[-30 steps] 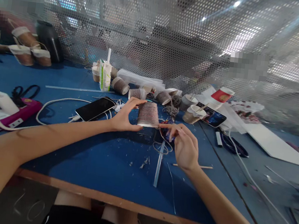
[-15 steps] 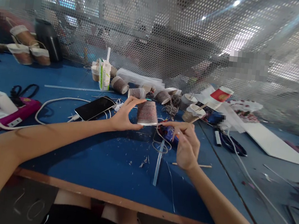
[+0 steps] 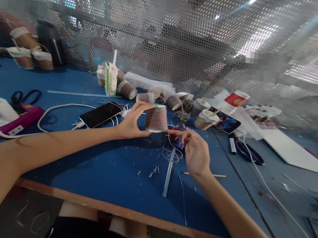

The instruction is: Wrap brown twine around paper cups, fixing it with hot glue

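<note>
My left hand (image 3: 132,121) holds a small upside-down paper cup wrapped in brownish twine (image 3: 156,118) between thumb and fingers, lifted just above the blue table (image 3: 97,169). My right hand (image 3: 195,152) is just right of the cup, fingers pinched on a thin strand of twine (image 3: 169,151) that runs to the cup's lower edge. More loose twine lies coiled on the table under both hands.
A black phone (image 3: 100,114) with a white cable lies left of the cup. Several twine-wrapped cups (image 3: 127,90), a small carton (image 3: 111,78) and a second phone (image 3: 224,122) lie behind. Scissors (image 3: 249,153) sit to the right, a clear glue stick (image 3: 168,176) in front, a pink box (image 3: 11,120) far left.
The cup has tilted and shifted slightly up and left in my left hand. My right hand moved closer to the cup's base with the strand.
</note>
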Available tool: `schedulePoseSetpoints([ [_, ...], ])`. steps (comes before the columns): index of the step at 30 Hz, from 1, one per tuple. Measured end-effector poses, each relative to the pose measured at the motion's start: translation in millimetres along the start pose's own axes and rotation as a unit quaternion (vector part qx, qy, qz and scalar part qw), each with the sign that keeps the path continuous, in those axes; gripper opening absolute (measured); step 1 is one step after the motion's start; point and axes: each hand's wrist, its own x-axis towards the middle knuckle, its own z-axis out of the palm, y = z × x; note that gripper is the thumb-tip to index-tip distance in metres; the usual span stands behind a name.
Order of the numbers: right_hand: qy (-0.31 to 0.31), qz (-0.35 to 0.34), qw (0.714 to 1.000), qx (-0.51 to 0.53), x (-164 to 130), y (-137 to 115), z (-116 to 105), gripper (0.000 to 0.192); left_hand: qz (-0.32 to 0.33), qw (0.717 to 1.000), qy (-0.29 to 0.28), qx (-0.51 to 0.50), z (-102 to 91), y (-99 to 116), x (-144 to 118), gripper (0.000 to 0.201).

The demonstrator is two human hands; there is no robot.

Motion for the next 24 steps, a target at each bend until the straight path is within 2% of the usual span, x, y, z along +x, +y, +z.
schedulePoseSetpoints([
  [3, 0.067, 0.022, 0.997, 0.028, 5.2, -0.3, -5.7, 0.037, -0.012, 1.000, -0.002, -0.021, 0.5, -0.6, -0.4, 0.075],
  [5, 0.091, -0.015, 0.995, 0.030, 5.2, -1.9, -7.5, 0.038, -0.031, 0.999, -0.001, -0.045, 2.0, -2.4, -1.8, 0.074],
  [8, 0.060, -0.082, 0.994, 0.036, -0.6, -6.9, -5.5, 0.037, -0.058, 0.995, 0.004, -0.080, 5.3, -6.3, -4.6, 0.075],
  [11, 0.014, -0.094, 0.995, 0.041, -7.5, -11.8, -0.9, 0.036, -0.076, 0.992, 0.000, -0.100, 7.5, -8.6, -6.4, 0.076],
  [16, -0.007, -0.066, 0.997, 0.051, -6.5, -10.2, 0.2, 0.032, -0.079, 0.987, -0.016, -0.135, 6.5, -7.1, -6.3, 0.077],
  [19, 0.006, -0.044, 0.996, 0.073, -0.7, -6.9, -2.6, 0.034, -0.080, 0.985, -0.024, -0.150, 5.4, -6.2, -6.5, 0.077],
  [24, 0.039, 0.036, 0.992, 0.113, 6.7, -4.9, -6.6, 0.035, -0.071, 0.983, -0.027, -0.168, 4.9, -6.6, -7.1, 0.076],
])
